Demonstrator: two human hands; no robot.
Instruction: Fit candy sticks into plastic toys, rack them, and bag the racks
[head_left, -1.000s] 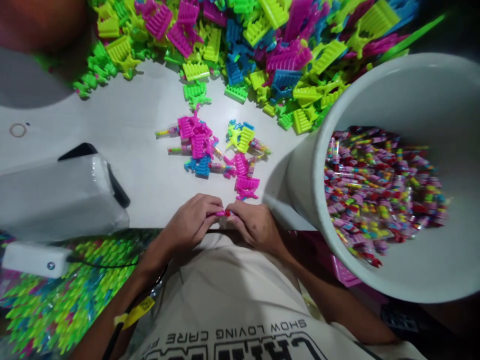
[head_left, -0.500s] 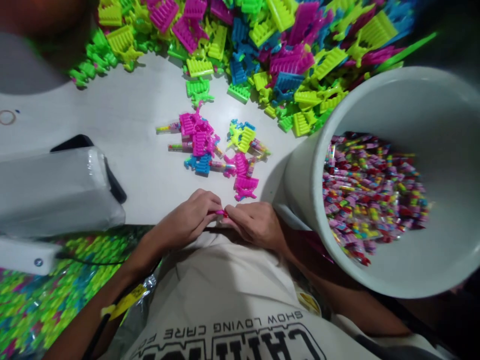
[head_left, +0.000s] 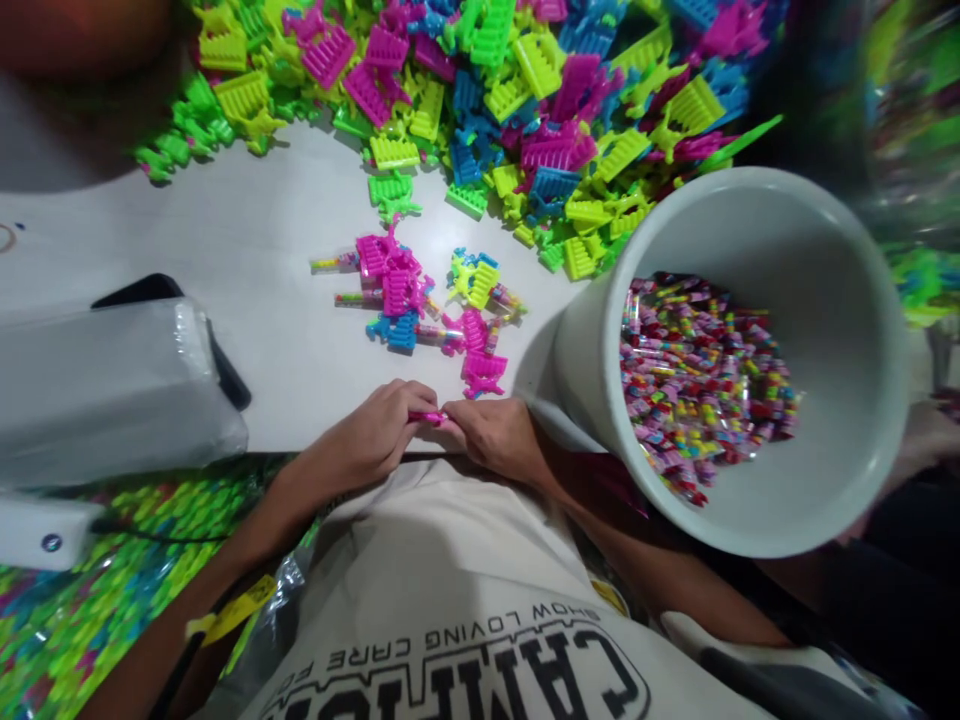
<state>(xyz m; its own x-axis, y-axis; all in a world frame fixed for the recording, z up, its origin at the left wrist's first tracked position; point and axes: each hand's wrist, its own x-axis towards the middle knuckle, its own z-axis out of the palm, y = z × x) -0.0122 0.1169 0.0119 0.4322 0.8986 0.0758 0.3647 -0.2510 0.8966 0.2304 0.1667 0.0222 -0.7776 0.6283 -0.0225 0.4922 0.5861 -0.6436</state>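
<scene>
At the table's near edge, my left hand [head_left: 382, 428] is closed around a small bright pink plastic toy [head_left: 427, 416], mostly hidden by the fingers. My right hand [head_left: 493, 436] pinches at the toy's right end; whether a candy tube is also between those fingertips is hidden. Just beyond the hands lies a loose group of ridged plastic toys joined with clear candy tubes: a pink toy [head_left: 484, 374], a blue toy [head_left: 393, 331] and a yellow toy [head_left: 481, 285] among them. One candy tube [head_left: 335, 263] sticks out to the left.
A big heap of coloured toys [head_left: 540, 150] covers the far side. At right stands a grey-white bucket [head_left: 847, 400] holding many candy tubes [head_left: 697, 380]. Plastic bags [head_left: 97, 380] lie over a dark phone-like object [head_left: 229, 370] at left. Another person's arm [head_left: 926, 440] shows beyond the bucket.
The view has turned slightly, so the bucket appears further left. More of the pink toy shows between my hands, which stay together at the table edge. The group on the table is unchanged.
</scene>
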